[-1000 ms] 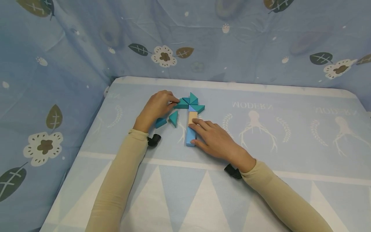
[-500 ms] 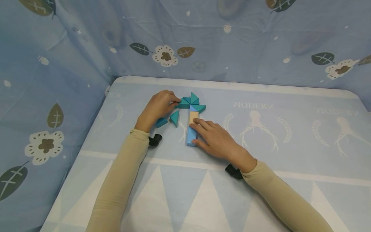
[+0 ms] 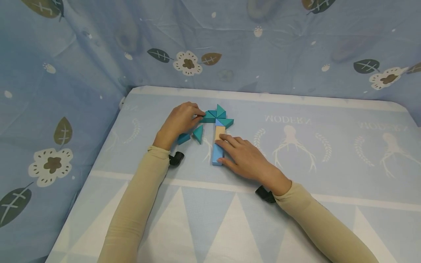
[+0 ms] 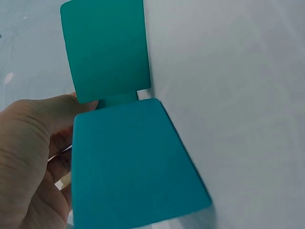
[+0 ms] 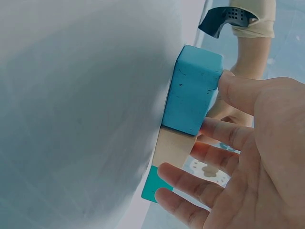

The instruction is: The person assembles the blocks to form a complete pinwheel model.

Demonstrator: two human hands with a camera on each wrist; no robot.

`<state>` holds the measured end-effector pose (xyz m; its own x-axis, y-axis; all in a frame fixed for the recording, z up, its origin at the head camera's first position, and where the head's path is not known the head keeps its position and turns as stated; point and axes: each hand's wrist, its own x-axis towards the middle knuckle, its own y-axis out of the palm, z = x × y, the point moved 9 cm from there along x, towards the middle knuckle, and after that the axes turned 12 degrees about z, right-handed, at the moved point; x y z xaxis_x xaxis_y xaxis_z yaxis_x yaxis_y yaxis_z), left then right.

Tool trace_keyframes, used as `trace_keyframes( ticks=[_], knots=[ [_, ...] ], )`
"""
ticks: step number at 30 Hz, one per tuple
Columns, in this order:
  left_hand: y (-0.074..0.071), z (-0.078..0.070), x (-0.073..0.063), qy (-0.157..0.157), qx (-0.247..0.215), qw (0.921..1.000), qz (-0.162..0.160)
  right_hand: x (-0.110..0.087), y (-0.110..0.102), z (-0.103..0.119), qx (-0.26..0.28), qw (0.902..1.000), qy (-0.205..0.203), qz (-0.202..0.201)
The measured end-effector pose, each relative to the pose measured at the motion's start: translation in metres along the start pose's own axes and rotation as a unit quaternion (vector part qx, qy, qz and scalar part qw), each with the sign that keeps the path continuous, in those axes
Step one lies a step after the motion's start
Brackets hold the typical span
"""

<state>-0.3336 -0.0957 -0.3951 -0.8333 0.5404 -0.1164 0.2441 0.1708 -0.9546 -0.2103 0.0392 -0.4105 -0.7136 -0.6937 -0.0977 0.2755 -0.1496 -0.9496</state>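
On the table, several teal and blue triangular blocks form a pinwheel; beneath it run a small blue triangle (image 3: 218, 122), a tan block (image 3: 219, 131) and a long blue block (image 3: 216, 155), like a stem. My left hand (image 3: 181, 117) pinches the outer end of the pinwheel's left teal triangular block (image 3: 208, 117) between thumb and fingers. My right hand (image 3: 246, 159) lies along the stem's right side, fingers extended. Its fingertips touch the tan and blue blocks, and its thumb (image 5: 233, 88) rests at the blue block's near end.
A loose teal triangular block (image 3: 198, 134) and a darker blue-teal block (image 3: 184, 138) lie beside the left wrist. In the left wrist view the blue-teal block (image 4: 133, 162) fills the foreground. Behind the table (image 3: 263, 219) hangs a blue patterned curtain (image 3: 276, 44).
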Motion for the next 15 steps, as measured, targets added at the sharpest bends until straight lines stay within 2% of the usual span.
trace_keyframes(
  ticks=[10, 15],
  knots=[
    [-0.0009, -0.0009, -0.0006, -0.004, -0.009, 0.9999, 0.006, 0.0003, -0.0007, -0.0005, 0.005, 1.0, 0.004, 0.002],
    [-0.0058, 0.0007, -0.003, -0.014, -0.013, 0.9998, 0.001, 0.0009, -0.0006, -0.0007, 0.004, 1.0, 0.005, 0.001]
  ],
)
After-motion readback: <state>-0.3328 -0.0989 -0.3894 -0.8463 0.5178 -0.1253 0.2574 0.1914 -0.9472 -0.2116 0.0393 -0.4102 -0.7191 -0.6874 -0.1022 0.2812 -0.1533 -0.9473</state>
